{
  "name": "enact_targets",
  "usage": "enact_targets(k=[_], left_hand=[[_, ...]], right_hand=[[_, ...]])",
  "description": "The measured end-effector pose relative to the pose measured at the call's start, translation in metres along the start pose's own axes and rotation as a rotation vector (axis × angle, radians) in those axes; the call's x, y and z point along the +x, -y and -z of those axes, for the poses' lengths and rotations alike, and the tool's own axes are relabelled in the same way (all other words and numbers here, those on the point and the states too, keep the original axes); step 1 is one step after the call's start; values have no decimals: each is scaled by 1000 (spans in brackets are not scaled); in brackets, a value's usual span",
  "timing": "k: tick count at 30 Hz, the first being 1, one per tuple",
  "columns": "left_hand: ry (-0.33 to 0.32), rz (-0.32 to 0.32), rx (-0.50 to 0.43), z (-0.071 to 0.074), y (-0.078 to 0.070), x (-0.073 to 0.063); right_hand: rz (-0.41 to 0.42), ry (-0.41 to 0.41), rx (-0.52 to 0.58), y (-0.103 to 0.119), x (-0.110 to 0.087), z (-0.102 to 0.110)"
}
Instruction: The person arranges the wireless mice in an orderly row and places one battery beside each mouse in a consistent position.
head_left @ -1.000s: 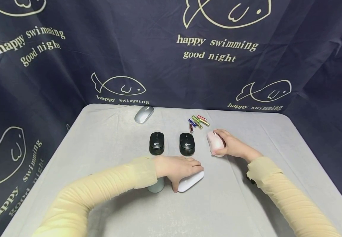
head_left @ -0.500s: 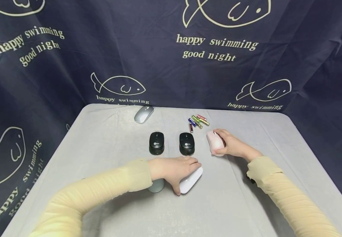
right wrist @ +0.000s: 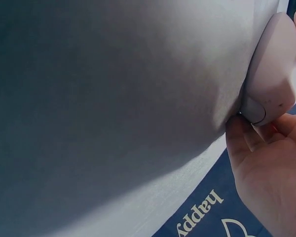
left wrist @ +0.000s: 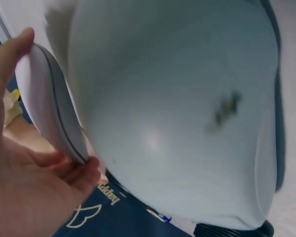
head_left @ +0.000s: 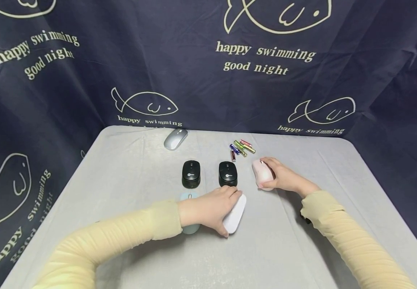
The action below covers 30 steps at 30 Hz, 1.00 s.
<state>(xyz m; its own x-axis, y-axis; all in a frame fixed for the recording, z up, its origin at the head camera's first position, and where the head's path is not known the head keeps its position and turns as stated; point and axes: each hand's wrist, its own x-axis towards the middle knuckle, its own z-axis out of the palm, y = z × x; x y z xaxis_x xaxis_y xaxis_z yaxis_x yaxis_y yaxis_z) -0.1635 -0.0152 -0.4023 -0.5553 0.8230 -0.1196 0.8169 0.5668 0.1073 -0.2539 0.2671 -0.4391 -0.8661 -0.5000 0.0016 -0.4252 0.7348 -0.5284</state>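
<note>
I see the left hand (left wrist: pixel 34 185) grip a white mouse (left wrist: pixel 43 98) by its edges; a pale-blue mouse (left wrist: pixel 167 98) fills mid-view.

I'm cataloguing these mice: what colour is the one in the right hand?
The mouse is pale pink, clearest in the head view.

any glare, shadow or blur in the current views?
Head: mostly crisp, soft shadow on the table below the left sleeve; left wrist: light blue mouse looms large and soft, with a small glare spot and blurred dark smudge; right wrist: dim, table mostly shadowed, pale pink mouse partly shaded.
</note>
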Motion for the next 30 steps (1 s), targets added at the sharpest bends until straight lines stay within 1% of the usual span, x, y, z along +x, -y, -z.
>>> enact_targets(k=[4,9,15,18,24,30], left_hand=[[-33,58,17,-2,-5,-1],[-71,108,42,-7,-8,-1],[-95,172,13,-9,-15,0],[-104,200,16,-10,-18,0],[-91,232,34,-9,-23,1],[-65,238,47,-12,-26,2]], right_hand=[[-5,-1,0,0,-1,0],[-3,-3,-2,1,0,0],[3,-3,-14,1,0,0],[4,-4,-12,1,0,0],[6,-2,0,0,0,0],[3,4,0,0,0,0]])
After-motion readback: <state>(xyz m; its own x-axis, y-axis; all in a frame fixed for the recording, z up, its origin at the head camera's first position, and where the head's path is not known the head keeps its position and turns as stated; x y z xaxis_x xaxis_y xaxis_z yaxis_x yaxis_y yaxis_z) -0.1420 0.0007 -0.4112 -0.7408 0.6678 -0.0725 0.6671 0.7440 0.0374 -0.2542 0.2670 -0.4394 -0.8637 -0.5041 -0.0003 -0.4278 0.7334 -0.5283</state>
